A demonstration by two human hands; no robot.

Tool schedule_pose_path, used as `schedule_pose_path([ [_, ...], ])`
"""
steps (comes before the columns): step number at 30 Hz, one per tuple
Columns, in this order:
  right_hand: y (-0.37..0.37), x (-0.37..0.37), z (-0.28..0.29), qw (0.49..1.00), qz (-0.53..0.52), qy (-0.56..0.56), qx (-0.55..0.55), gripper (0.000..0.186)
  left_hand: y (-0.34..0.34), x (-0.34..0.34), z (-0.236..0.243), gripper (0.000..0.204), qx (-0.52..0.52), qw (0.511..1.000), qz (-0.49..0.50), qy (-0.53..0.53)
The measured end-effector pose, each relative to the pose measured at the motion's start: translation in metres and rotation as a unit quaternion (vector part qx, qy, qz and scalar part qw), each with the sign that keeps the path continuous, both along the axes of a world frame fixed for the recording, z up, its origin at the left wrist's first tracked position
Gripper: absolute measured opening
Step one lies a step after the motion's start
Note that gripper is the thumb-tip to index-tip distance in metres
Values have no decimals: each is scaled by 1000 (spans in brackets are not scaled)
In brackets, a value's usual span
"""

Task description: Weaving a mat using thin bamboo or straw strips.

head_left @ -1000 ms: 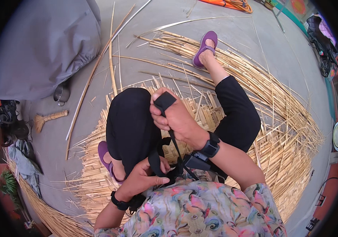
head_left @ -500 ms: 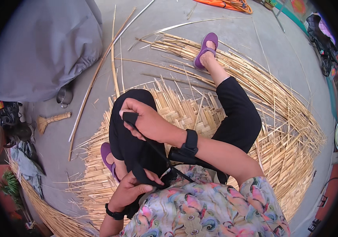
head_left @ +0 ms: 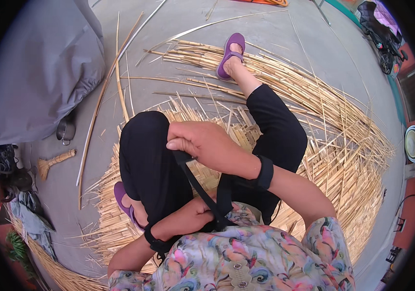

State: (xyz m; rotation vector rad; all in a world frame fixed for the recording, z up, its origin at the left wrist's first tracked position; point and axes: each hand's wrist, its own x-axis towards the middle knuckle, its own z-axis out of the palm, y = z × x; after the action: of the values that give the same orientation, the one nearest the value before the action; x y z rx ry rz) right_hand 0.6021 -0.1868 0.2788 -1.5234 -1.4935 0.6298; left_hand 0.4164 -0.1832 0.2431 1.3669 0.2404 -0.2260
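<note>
A black strap runs taut from my waist up to my right hand. That hand is closed on the strap's end, with the thumb pressed against the fingers, above my bent left knee. Lower down, close to my belly, my left hand is closed at the strap's other part, where a black loop stands up. Its fingertips are partly hidden behind the strap. Each wrist wears a black band. Beneath my legs lies a woven mat of split straw-coloured stalks.
A bundle of long stalks lies under my outstretched right foot. To the left are a hand broom, a metal mug, long thin poles and a large grey cover. Bowls stand at the right edge.
My right hand has moved right and a little down, drawing the strap with it. My left hand has shifted right, closer to the middle of my waist. The whole view has swung slightly.
</note>
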Motion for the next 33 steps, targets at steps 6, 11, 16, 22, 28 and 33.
schedule_pose_path([
  [6, 1, 0, -52, 970, 35, 228, -78, 22, -3, -9, -8, 34, -140, 984, -5, 108],
  [11, -37, 0, -68, 861, 138, 436, -222, 51, -4, -10, -17, 37, -151, 981, 50, 108],
  [16, -117, 4, -60, 857, 74, 374, -347, 41, 3, -14, -13, 25, -185, 973, 84, 107],
  [22, -162, 2, -18, 884, -22, 390, -256, 18, 22, -13, -12, 31, -107, 991, -61, 47],
  [28, -167, -2, -27, 884, 192, 316, -286, 19, 27, -13, -16, 31, 26, 988, -149, -24],
  [33, -162, -19, -46, 889, 142, 288, -328, 31, 20, -4, -10, 27, 26, 997, -13, 73],
])
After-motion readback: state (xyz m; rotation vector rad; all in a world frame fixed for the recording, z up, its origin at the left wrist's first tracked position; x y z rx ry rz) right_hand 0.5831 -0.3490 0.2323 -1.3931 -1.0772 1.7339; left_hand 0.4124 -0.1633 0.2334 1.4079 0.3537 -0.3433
